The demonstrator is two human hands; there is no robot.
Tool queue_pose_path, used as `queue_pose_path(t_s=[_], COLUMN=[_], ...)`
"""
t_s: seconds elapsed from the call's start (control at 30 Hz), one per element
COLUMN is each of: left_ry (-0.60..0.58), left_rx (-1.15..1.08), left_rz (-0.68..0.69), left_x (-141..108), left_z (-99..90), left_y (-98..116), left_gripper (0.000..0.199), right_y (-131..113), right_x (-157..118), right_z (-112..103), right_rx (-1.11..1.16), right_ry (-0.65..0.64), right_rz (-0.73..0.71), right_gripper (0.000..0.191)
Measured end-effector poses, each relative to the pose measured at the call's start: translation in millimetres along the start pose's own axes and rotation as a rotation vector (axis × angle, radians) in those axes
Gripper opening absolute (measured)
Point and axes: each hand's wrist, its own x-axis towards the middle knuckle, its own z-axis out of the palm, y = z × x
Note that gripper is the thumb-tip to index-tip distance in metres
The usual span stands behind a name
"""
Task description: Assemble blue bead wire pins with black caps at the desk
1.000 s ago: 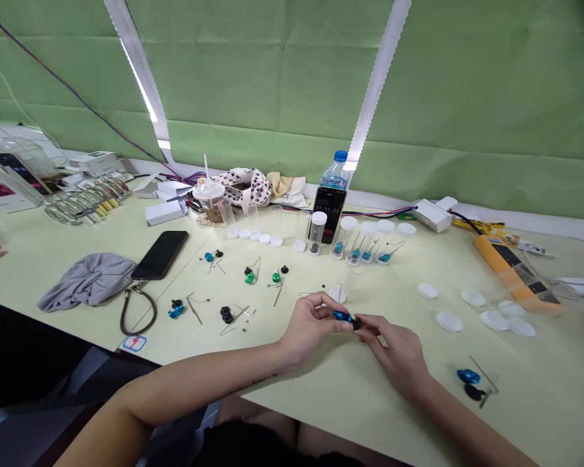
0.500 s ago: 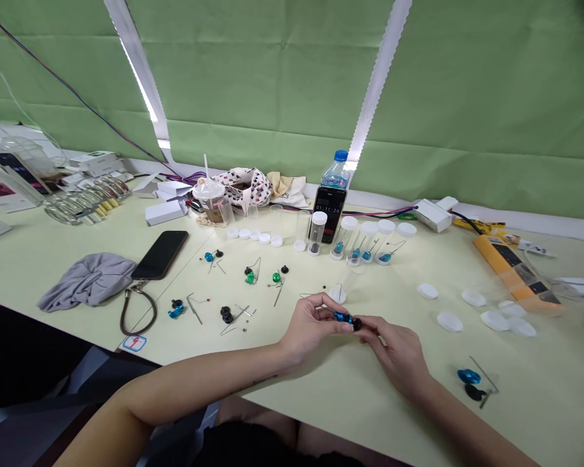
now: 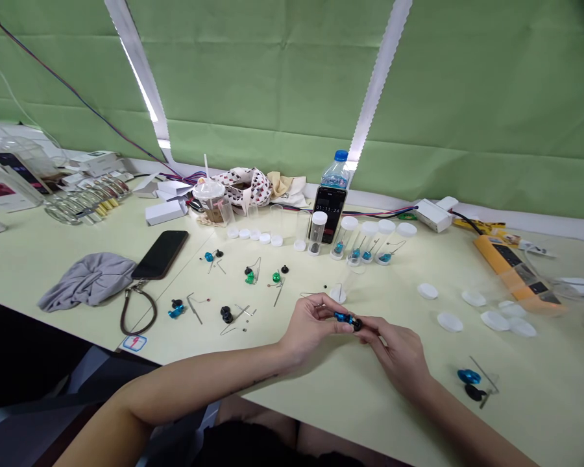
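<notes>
Just above the table, my left hand (image 3: 309, 327) pinches the blue end of a small blue-and-black part (image 3: 343, 318). My right hand (image 3: 394, 347) is closed at its black round end, thumb and fingertips together. Fingers cover some of the part. Right behind the hands stands a clear tube with a white base cap (image 3: 338, 294), a thin metal piece showing in it. Off to the right lie another blue piece (image 3: 468, 376), a black disc-like piece (image 3: 475, 392) and a bent hex key (image 3: 486, 376).
Small blue, green (image 3: 276, 277) and black (image 3: 226, 314) parts with hex keys lie left of my hands. Capped tubes (image 3: 349, 237) stand by an upright phone (image 3: 328, 211). Loose white caps (image 3: 450, 322) lie right. A phone (image 3: 160, 254) and grey cloth (image 3: 87, 279) lie left.
Almost nothing differs. The part and my right fingertips have shifted very slightly; both hands keep their hold.
</notes>
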Motion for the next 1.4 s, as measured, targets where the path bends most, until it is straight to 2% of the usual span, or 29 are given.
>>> queue_pose_path(t_s=[0.37, 1.2, 1.4], left_ry=[-0.007, -0.009, -0.011], left_rx=[0.005, 0.039, 0.017], left_rz=[-0.023, -0.004, -0.045], left_x=[-0.2, 1.3, 0.4], left_z=[-2.0, -2.6, -2.7], left_y=[-2.2, -2.7, -2.0], left_gripper=[0.028, 0.028, 0.03], right_y=[-0.9, 0.5, 0.6], right_x=[0.4, -2.4, -1.3], right_z=[-0.3, 0.9, 0.5], right_rx=[-0.005, 0.028, 0.01], right_ry=[-0.035, -0.078, -0.065], right_rz=[0.051, 0.059, 0.032], right_gripper=[0.025, 0.02, 0.021])
